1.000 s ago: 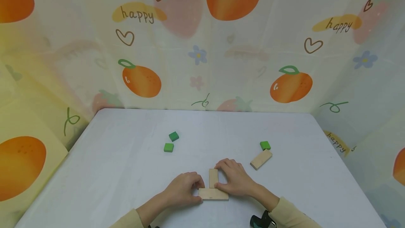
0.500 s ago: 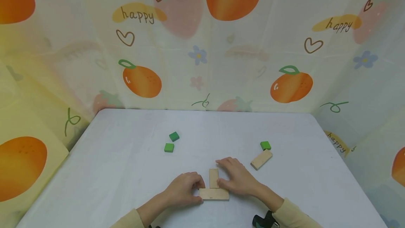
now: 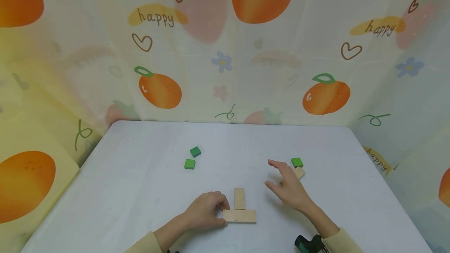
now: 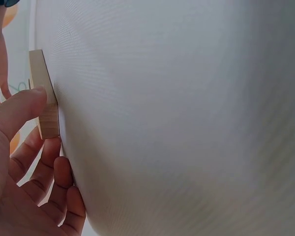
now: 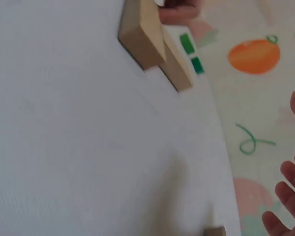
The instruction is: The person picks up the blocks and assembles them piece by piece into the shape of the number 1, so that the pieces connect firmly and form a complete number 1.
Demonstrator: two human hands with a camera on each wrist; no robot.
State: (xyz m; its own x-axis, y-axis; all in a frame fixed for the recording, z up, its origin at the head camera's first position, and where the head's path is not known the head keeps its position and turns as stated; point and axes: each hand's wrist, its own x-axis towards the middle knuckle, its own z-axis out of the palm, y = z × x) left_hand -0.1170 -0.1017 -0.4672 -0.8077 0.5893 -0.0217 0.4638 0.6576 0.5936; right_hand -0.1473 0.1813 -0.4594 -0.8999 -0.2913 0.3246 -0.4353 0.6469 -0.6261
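My left hand pinches the left end of a plain wooden block lying crosswise on the table, thumb in front and fingers behind. In the left wrist view the thumb presses on this block. A second wooden block extends away from its far side, the two making an upside-down T. To the right, my right hand hovers with fingers spread, holding nothing. It partly covers a third wooden block. Just behind that block sits a light green block.
Two more green blocks, one darker and one lighter, lie at the back left of the white table. A fruit-patterned curtain hangs behind it. Black gear is worn at the right wrist.
My right hand has let go of the second wooden block and moved right, over to the third wooden block. The left hand keeps its hold on the crosswise block.
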